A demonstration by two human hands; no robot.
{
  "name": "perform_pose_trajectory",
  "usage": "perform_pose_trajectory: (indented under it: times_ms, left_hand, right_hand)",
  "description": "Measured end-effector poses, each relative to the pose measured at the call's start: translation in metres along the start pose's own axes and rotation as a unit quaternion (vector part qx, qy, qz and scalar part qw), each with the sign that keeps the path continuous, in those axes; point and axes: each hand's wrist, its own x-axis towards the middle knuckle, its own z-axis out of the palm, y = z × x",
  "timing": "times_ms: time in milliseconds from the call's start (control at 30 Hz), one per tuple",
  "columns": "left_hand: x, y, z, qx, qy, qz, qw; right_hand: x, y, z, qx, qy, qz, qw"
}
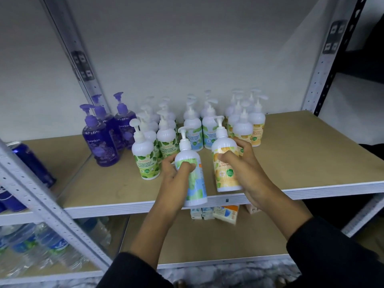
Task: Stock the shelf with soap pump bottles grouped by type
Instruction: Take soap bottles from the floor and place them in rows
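My left hand [176,177] grips a white pump bottle with a blue-and-green label [196,183], held at the front edge of the wooden shelf [301,159]. My right hand [247,169] grips a white pump bottle with a yellow label [225,171], upright near the shelf front. Behind them stand groups: three purple bottles [101,140] at the left, several green-leaf label bottles [145,154], blue-label bottles [195,132] in the middle, and yellow-label bottles [249,125] at the right.
Bare shelf board stretches to the right of the bottles. Metal uprights [52,204] frame the bay. Small boxes [224,213] sit on the lower shelf. The neighbouring left bay holds blue cans [31,163] and packed water bottles [41,246].
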Motion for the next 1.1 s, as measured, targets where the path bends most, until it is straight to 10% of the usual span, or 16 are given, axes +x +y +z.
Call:
perform_pose_trajectory:
  times_ms: [1100]
  left_hand:
    - [0.02, -0.009, 0.106, 0.034, -0.007, 0.099, 0.994]
  right_hand:
    - [0.003, -0.019, -0.102, -0.121, 0.099, -0.104, 0.982]
